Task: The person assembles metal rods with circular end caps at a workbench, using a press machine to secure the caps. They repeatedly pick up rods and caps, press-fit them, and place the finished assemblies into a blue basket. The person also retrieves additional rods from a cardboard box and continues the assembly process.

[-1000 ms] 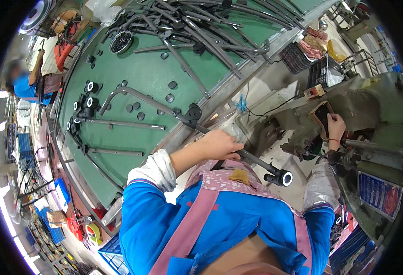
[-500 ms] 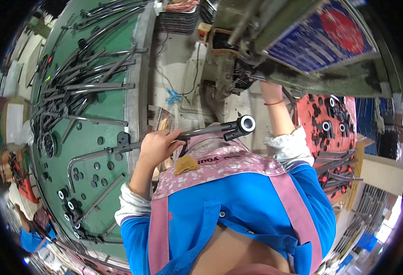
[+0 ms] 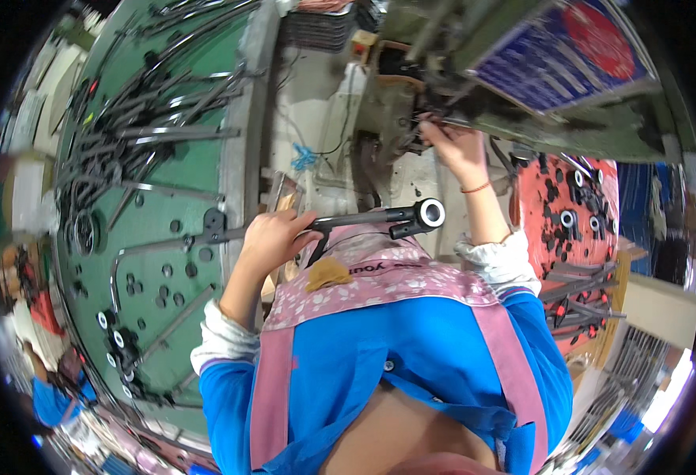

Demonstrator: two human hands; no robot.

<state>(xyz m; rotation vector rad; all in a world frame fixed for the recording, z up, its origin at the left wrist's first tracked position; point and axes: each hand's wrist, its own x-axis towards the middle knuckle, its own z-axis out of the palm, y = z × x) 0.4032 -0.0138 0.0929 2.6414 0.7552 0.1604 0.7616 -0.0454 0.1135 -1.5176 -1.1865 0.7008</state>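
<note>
My left hand (image 3: 278,237) is wrapped round a dark metal tube (image 3: 356,220) held across my lap. At the tube's right end sits a black joint fitting with a white ring (image 3: 429,214). Its left part reaches over the green table and bends down there, with a black bracket (image 3: 214,224) along it. My right hand (image 3: 451,146) is raised at the green machine (image 3: 395,115), fingers drawn together close to its working head. Whether anything small is between those fingers cannot be made out.
Many dark tubes (image 3: 150,131) are heaped on the green table (image 3: 146,261), among scattered round black caps. To the right, a red surface (image 3: 534,214) carries black fittings and more tubes. A yellow cloth (image 3: 328,274) lies on my apron. Another person (image 3: 51,396) is at the far lower left.
My right hand has come down and back a little from behind the machine's arm, so its fingers now show. The left hand keeps its hold on the tube, almost unmoved.
</note>
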